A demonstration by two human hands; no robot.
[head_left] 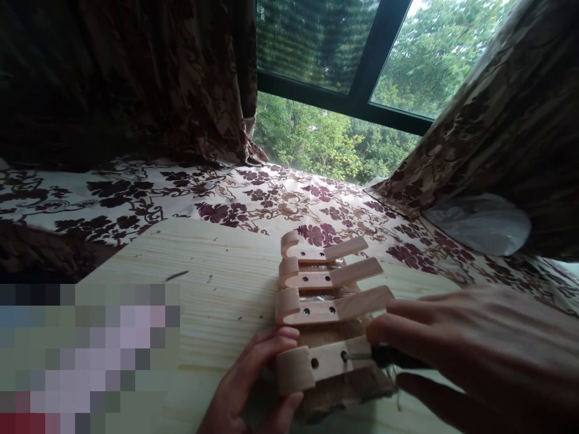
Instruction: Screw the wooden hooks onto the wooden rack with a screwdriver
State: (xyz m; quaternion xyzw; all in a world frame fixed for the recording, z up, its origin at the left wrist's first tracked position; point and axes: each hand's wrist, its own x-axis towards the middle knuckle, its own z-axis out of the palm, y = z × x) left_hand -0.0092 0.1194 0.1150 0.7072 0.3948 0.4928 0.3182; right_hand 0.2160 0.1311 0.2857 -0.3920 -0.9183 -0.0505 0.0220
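A brown wooden piece point(335, 395) lies on a pale wooden board, carrying several light wooden hooks side by side. My left hand point(253, 383) grips the nearest hook point(296, 369) at its curled left end, thumb below and fingers above. My right hand point(470, 349) is closed round the dark handle of a screwdriver point(384, 355). Its thin shaft points left, and the tip meets the right hole of that nearest hook. The left hole is dark. Farther back, the other hooks point(319, 311) show round screw heads in their holes.
The pale board point(217, 301) has small dark scraps on it. Behind it spreads a floral cloth point(280, 199), with a clear plastic bag point(482, 223) at the right. Patterned curtains point(190, 78) flank a window point(362, 90). A blurred patch covers the lower left.
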